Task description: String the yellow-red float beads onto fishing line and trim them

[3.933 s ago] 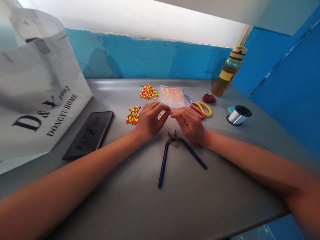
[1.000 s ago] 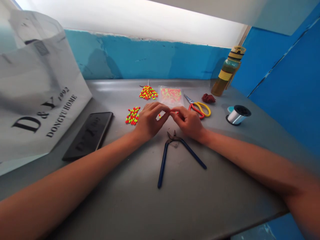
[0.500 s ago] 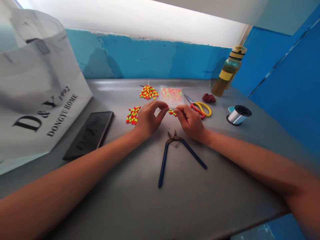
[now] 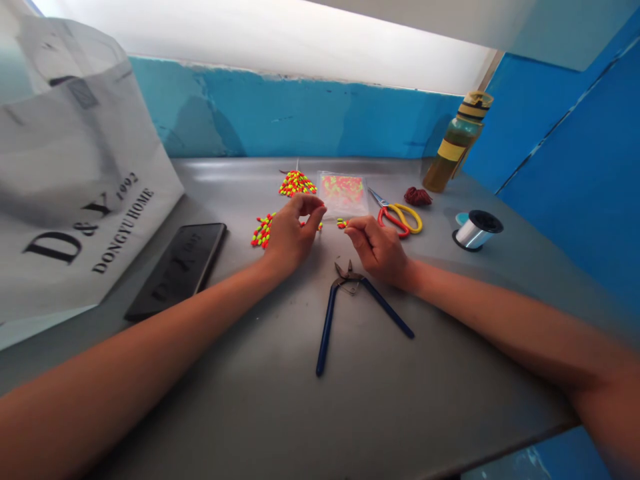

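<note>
My left hand (image 4: 293,237) hangs just above the second cluster of neon red-and-yellow float beads (image 4: 263,231), hiding part of it. Its thumb and fingers curl toward each other, and I see nothing between them. My right hand (image 4: 377,250) pinches a tiny bunch of the same beads (image 4: 341,223) at its fingertips. A larger bead cluster (image 4: 297,183) lies further back, beside a clear plastic bag of neon beads (image 4: 343,195). Blue-handled nippers (image 4: 347,275) lie open just below my right hand, and red-and-yellow-handled scissors (image 4: 397,219) lie beyond it.
A grey metal table (image 4: 400,400) bears everything. A spool of clear line (image 4: 477,231), a dark red tangle (image 4: 417,196) and a glass bottle (image 4: 457,143) stand to the right. A black phone (image 4: 177,270) and a white paper bag (image 4: 75,153) are on the left, with a blue wall (image 4: 300,117) behind.
My left hand has drawn back leftward from the small bead bunch, opening a gap between my hands. The bunch stays at my right fingertips, and my right hand has barely moved.
</note>
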Demonstrator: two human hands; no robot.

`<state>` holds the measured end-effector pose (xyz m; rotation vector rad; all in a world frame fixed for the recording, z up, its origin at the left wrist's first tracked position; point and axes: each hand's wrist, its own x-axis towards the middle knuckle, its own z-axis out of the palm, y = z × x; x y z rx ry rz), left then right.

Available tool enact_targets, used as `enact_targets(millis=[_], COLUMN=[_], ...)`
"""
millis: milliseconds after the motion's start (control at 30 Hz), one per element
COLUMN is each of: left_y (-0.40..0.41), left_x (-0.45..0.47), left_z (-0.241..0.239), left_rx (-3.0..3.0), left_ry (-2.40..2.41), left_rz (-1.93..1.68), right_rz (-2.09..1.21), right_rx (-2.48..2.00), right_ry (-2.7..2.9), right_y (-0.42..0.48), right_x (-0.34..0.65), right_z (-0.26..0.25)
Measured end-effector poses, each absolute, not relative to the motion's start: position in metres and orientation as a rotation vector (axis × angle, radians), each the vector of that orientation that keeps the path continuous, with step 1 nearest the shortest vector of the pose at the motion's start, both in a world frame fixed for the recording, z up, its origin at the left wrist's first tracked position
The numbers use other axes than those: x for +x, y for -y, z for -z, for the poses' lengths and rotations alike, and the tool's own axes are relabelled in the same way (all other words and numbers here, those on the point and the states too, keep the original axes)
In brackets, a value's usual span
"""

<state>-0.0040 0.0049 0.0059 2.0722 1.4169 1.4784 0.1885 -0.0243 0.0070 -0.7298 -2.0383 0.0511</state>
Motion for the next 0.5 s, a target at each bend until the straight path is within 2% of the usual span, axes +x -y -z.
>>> enact_targets(millis=[500], left_y=[-0.0063], left_x=[-0.0028], left_z=[-0.0093], left_rx=[1.793], left_ry=[-1.439], left_rz=[-1.466], right_rz=[0.21], right_rx=[-0.453], right_ry=[2.157], right_y=[0.0308], right_x=[0.1894], right_z=[-0.0107])
